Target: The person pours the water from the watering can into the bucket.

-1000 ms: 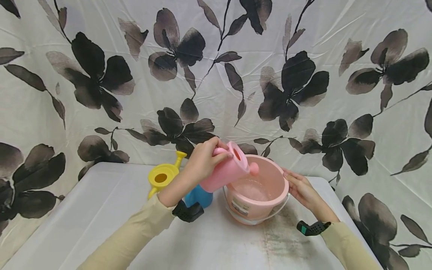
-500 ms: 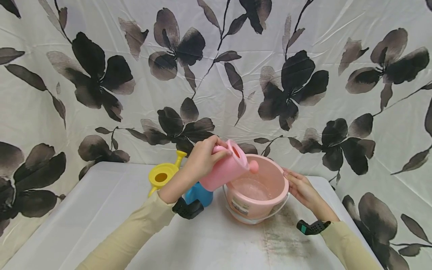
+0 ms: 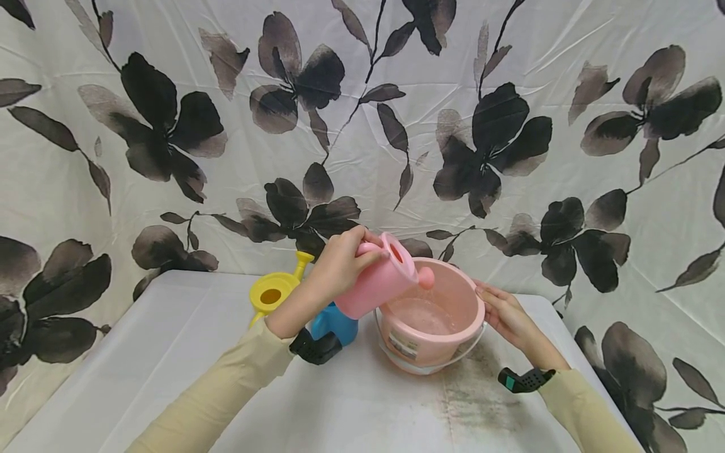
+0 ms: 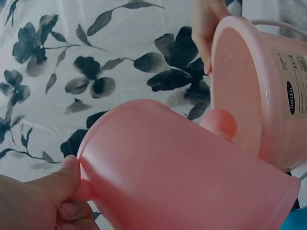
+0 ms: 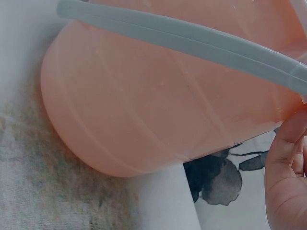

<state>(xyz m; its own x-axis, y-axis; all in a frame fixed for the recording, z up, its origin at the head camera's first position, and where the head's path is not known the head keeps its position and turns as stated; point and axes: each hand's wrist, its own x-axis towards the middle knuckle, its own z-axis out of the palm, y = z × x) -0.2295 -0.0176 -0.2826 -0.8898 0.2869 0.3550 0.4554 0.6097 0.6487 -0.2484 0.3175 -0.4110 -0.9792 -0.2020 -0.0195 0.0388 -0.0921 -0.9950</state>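
Observation:
My left hand (image 3: 342,261) grips the handle of a pink watering can (image 3: 378,284), tilted so its round sprinkler head reaches over the bucket's rim. Fingers and thumb close around that handle in the left wrist view, beside the can's body (image 4: 177,167). The light-pink bucket (image 3: 413,349) tilts slightly to the left; what looks like water lies inside. My right hand (image 3: 512,321) holds the bucket's rim at its right side. In the right wrist view the thumb (image 5: 288,143) presses near the rim, beside the bucket's wall (image 5: 144,96); its other fingers are mostly hidden.
A yellow watering can (image 3: 274,290) stands on the white table (image 3: 187,327) at the back left. A blue watering can (image 3: 337,326) is partly hidden behind my left arm. The bucket's white bail handle (image 3: 447,365) hangs at its front. A stain (image 3: 481,396) marks the table.
Almost nothing moves. The pink watering can stays tilted over the bucket, and both hands keep their places; the head view shifts very slightly.

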